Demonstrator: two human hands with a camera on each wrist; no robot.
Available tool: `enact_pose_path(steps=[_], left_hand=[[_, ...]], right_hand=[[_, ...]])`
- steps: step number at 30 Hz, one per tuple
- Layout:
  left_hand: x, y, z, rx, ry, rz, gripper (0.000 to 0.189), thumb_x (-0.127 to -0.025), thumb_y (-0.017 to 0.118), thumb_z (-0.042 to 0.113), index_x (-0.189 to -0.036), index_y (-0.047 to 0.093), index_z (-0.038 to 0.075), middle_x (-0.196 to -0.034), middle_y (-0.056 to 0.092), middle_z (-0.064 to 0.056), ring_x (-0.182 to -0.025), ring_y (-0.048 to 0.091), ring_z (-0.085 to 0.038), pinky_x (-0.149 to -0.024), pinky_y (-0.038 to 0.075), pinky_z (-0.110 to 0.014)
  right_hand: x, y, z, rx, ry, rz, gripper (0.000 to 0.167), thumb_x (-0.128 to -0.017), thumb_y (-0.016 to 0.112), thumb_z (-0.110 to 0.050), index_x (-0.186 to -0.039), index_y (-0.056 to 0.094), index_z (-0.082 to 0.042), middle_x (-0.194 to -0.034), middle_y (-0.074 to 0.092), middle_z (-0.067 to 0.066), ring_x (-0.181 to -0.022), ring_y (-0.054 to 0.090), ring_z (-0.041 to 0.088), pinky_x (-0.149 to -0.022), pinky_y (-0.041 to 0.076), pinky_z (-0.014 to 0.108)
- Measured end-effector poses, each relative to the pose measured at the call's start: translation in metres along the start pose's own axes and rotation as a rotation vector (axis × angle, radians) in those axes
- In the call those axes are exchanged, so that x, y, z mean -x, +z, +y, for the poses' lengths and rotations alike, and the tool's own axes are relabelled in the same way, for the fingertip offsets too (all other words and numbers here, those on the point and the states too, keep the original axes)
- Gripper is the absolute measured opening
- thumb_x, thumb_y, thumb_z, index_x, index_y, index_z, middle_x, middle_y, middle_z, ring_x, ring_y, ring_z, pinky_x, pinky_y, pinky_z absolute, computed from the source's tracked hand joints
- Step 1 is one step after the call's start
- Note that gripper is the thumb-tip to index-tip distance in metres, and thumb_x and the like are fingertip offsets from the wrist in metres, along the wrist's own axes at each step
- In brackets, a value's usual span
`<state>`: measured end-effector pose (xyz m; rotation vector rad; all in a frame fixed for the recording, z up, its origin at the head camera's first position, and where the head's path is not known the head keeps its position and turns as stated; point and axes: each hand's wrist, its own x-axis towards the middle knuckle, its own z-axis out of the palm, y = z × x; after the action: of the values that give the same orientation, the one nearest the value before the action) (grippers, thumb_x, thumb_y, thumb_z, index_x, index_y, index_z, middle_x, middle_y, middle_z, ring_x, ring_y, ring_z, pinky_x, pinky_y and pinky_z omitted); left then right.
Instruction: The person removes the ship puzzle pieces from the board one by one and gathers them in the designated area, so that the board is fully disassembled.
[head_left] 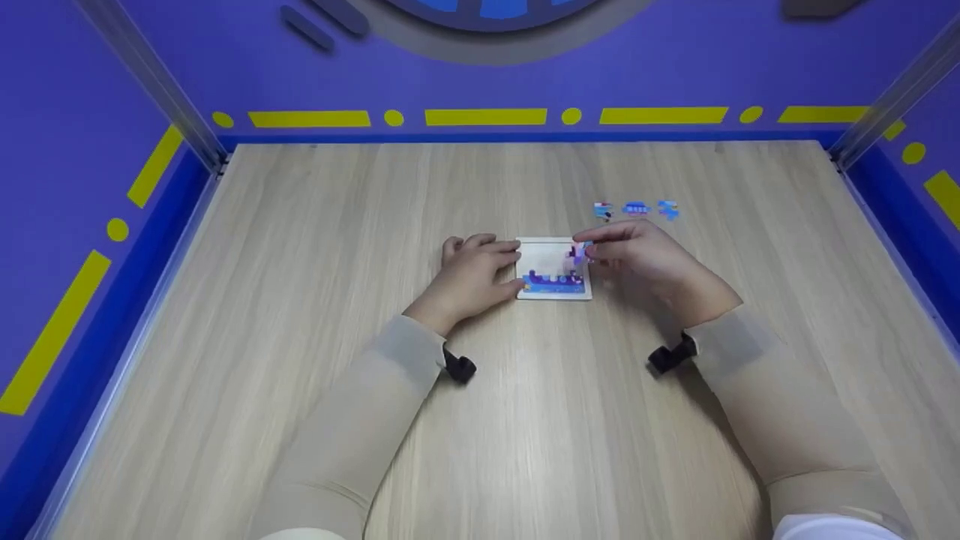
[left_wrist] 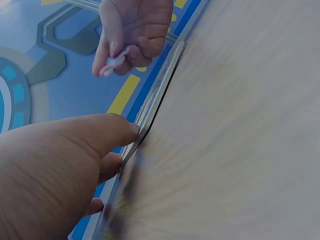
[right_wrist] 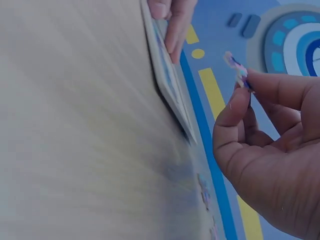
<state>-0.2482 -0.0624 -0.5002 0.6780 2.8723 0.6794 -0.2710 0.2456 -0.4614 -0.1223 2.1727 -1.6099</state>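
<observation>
A small square puzzle tray [head_left: 544,259] with a pale rim lies on the table, its lower part filled with blue and purple picture pieces. My left hand [head_left: 476,277] rests at the tray's left edge, thumb and fingers touching the rim. Between thumb and fingertips, my right hand [head_left: 649,255] pinches a colourful jigsaw piece [right_wrist: 240,71] above the tray's right side. In the left wrist view, the right hand [left_wrist: 137,30] and its piece [left_wrist: 115,62] appear raised off the table, apart from the tray [left_wrist: 155,107].
Beyond the right hand lie three loose puzzle pieces: one red and blue [head_left: 602,210], one mostly blue [head_left: 636,208] and one light blue [head_left: 668,209]. Blue-purple panels [head_left: 480,90] with yellow marks wall in the wooden table [head_left: 337,225] at the back and sides.
</observation>
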Motion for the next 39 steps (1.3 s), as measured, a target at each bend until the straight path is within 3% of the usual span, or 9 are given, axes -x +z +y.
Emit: enact_pose_path(steps=[5, 12, 20, 33, 39], left_hand=[[0.001, 0.000, 0.000, 0.010, 0.005, 0.001, 0.060, -0.109, 0.071, 0.049, -0.159, 0.067, 0.017, -0.174, 0.056, 0.005, -0.169, 0.041, -0.033, -0.132, 0.020, -0.064], [0.001, 0.000, 0.000, 0.007, 0.005, 0.004, 0.060, -0.109, 0.071, 0.050, -0.159, 0.068, 0.017, -0.174, 0.056, 0.006, -0.169, 0.041, -0.032, -0.132, 0.020, -0.064], [0.001, -0.001, 0.001, 0.011, -0.004, 0.004, 0.060, -0.109, 0.072, 0.050, -0.159, 0.067, 0.017, -0.174, 0.057, 0.006, -0.169, 0.040, -0.032, -0.134, 0.019, -0.062], [0.001, -0.002, 0.002, 0.003, 0.000, 0.002, 0.059, -0.109, 0.072, 0.048, -0.159, 0.067, 0.017, -0.174, 0.057, 0.005, -0.169, 0.041, -0.032, -0.132, 0.021, -0.064], [0.001, 0.000, 0.001, 0.001, -0.002, 0.003, 0.059, -0.109, 0.072, 0.049, -0.158, 0.068, 0.016, -0.174, 0.057, 0.006, -0.170, 0.039, -0.032, -0.133, 0.020, -0.064]], right_hand=[[0.003, -0.018, -0.001, -0.114, 0.008, -0.009, 0.032, -0.110, 0.072, -0.011, -0.140, 0.079, -0.004, -0.121, 0.078, -0.008, -0.099, 0.068, 0.010, -0.090, 0.062, 0.024], [0.000, -0.050, 0.004, -0.338, 0.011, -0.029, 0.012, -0.107, 0.074, 0.000, -0.112, 0.080, -0.008, -0.106, 0.083, 0.001, -0.089, 0.076, 0.012, -0.082, 0.064, 0.025], [0.002, -0.083, 0.012, -0.460, -0.031, -0.010, 0.019, -0.107, 0.070, 0.006, -0.104, 0.084, -0.006, -0.095, 0.083, 0.003, -0.082, 0.077, 0.014, -0.075, 0.063, 0.025], [0.006, -0.119, 0.026, -0.478, 0.024, 0.123, 0.015, -0.105, 0.076, 0.003, -0.112, 0.087, -0.005, -0.100, 0.086, 0.003, -0.084, 0.078, 0.015, -0.075, 0.064, 0.026], [0.008, -0.127, 0.031, -0.355, 0.064, 0.192, 0.016, -0.105, 0.082, -0.009, -0.120, 0.086, -0.010, -0.104, 0.084, -0.003, -0.090, 0.076, 0.012, -0.077, 0.061, 0.024]])
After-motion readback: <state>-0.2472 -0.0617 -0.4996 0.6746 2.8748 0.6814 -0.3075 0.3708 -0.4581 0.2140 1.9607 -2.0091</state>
